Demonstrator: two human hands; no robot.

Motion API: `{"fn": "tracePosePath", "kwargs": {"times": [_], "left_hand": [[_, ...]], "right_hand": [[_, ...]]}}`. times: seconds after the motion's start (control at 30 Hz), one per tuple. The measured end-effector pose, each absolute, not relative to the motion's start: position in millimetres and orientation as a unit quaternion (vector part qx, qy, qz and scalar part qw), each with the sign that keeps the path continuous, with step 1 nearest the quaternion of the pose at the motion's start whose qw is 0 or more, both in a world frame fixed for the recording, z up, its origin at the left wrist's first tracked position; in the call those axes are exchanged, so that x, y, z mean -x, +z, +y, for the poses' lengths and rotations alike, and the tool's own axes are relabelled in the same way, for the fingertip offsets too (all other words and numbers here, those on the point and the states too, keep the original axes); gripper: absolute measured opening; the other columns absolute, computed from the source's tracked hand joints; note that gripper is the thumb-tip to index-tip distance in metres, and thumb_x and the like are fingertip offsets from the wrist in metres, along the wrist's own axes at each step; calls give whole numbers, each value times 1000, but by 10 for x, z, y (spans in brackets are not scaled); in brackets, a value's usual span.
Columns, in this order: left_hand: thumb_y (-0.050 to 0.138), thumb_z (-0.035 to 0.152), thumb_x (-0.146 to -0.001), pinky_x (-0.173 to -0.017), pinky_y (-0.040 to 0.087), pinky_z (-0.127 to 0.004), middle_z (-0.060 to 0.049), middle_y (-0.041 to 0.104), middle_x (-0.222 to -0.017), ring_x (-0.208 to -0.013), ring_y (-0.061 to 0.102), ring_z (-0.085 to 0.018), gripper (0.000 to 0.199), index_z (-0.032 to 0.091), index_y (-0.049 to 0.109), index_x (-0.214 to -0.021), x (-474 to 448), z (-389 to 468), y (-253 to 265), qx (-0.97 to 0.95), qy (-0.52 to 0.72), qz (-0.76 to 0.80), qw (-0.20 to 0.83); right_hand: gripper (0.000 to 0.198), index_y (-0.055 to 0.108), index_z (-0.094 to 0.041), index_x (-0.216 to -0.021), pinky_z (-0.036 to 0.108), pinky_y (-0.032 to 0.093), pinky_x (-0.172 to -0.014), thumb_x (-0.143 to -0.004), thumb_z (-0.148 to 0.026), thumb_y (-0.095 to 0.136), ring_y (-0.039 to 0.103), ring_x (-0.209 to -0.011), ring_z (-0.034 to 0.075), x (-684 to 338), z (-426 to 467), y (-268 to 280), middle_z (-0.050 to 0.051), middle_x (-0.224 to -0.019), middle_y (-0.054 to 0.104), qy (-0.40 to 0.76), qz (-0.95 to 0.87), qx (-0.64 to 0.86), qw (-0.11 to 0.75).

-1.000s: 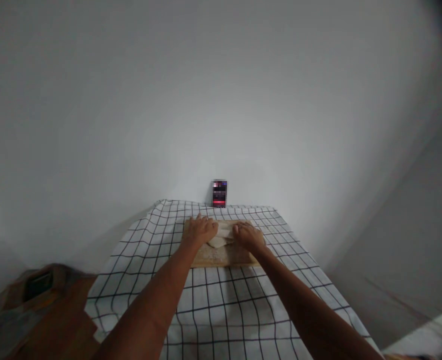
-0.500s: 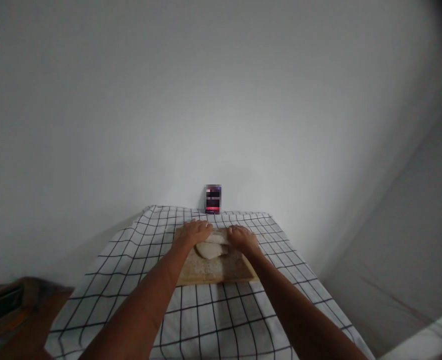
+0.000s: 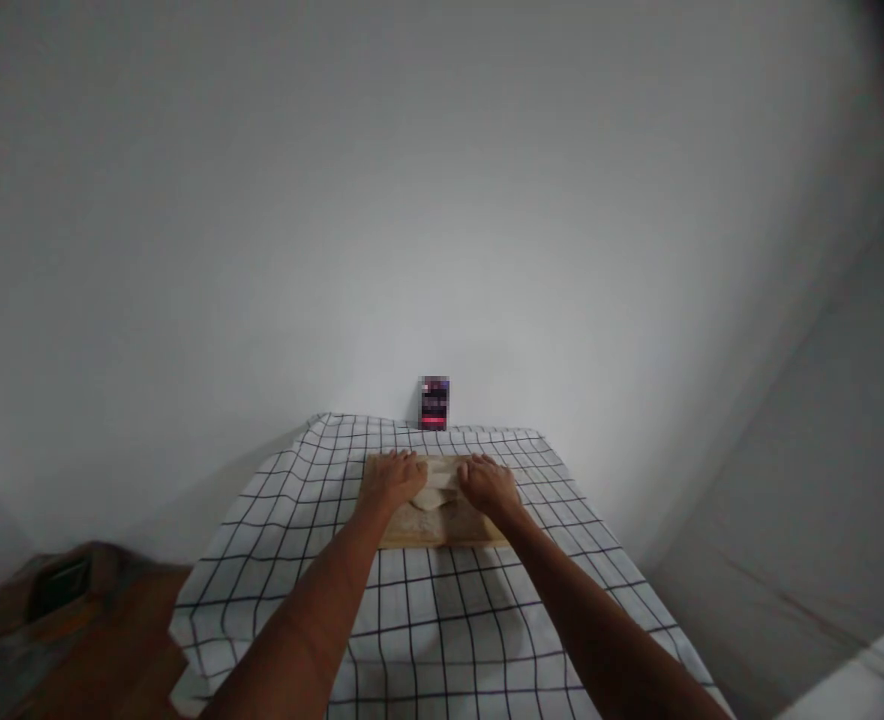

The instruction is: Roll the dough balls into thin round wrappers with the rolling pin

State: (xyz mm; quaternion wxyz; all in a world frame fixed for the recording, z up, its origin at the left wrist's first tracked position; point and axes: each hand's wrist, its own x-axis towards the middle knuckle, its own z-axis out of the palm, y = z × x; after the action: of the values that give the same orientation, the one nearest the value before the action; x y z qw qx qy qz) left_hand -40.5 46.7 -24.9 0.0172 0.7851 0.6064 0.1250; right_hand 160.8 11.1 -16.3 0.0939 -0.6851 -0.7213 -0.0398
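Checked cloth [image 3: 412, 610] fronts the wall [image 3: 442, 200] as, in our head view, we seem to be pressing dough [image 3: 432, 499] on the board [image 3: 427, 530] between our left hand [image 3: 393, 480] and right hand [image 3: 488, 484], fingers curled, grip unclear, the next push wanting even weight.

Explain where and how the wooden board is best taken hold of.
The wooden board is probably best gripped at its left and right ends, coming in from both sides at once. It lies flat on the checked cloth, with pale dough between those ends, so a two-sided grip should help keep it level.
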Motion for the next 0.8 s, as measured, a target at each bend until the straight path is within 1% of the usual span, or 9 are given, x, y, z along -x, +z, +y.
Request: {"fn": "tracePosePath", "kwargs": {"times": [0.13,0.27,0.37,0.43,0.5,0.57,0.63,0.73,0.8], "left_hand": [[47,34,-113,-126,45,-55,-16,75,-153,-146,65,-34,44,23,74,-146,426,337,-237,-786,134,604,2],[45,34,-113,-126,44,-58,-16,76,-150,-143,66,-35,46,23,75,-145,446,260,-238,-792,132,596,-14],[43,36,-114,-130,40,-57,-13,73,-157,-150,61,-34,46,25,73,-147,446,307,-252,-795,117,595,-14],[42,39,-114,-132,37,-59,-9,71,-161,-155,57,-33,46,29,73,-147,433,390,-249,-794,103,599,-6],[40,41,-115,-133,36,-61,-6,69,-163,-158,54,-34,48,33,72,-149,410,495,-225,-791,88,605,6],[38,43,-115,-133,36,-63,-4,67,-167,-160,53,-34,50,35,70,-152,380,607,-185,-787,75,612,19],[37,43,-115,-134,37,-61,-3,64,-169,-161,53,-33,51,36,68,-154,349,711,-141,-786,64,614,32],[36,45,-114,-133,40,-57,-3,62,-171,-161,53,-32,53,34,68,-155,311,834,-88,-788,54,611,47],[35,45,-114,-132,42,-58,-4,61,-172,-162,52,-33,54,32,69,-155,296,879,-67,-788,51,611,54]], "right_hand": [[48,81,-18,-121,37,57,-104,-118,-32,35,69,-137,29,-1591,-9,-168,15,-139,80,-41,-722,684,102],[49,81,-21,-121,35,54,-108,-120,-32,33,68,-141,26,-1595,-118,-263,12,-142,79,-36,-729,674,113],[50,80,-22,-124,35,54,-109,-120,-34,31,69,-138,26,-1601,-152,-329,12,-144,78,-39,-725,677,122],[53,80,-21,-123,36,56,-106,-121,-34,29,73,-131,26,-1602,-134,-344,12,-140,80,-40,-718,684,123],[55,81,-20,-120,38,57,-104,-121,-34,28,72,-131,28,-1601,-83,-341,14,-136,81,-44,-714,688,123],[55,82,-19,-119,38,57,-104,-120,-34,29,68,-137,30,-1603,-7,-336,15,-135,81,-49,-715,686,122],[53,82,-20,-119,37,56,-104,-120,-33,31,65,-139,30,-1612,84,-339,15,-136,80,-49,-715,687,122],[48,81,-22,-120,36,56,-103,-119,-31,34,66,-137,29,-1636,213,-349,13,-137,80,-44,-711,692,117],[44,80,-23,-121,36,56,-102,-117,-28,37,68,-134,28,-1649,270,-342,12,-136,80,-42,-715,690,106]]}}
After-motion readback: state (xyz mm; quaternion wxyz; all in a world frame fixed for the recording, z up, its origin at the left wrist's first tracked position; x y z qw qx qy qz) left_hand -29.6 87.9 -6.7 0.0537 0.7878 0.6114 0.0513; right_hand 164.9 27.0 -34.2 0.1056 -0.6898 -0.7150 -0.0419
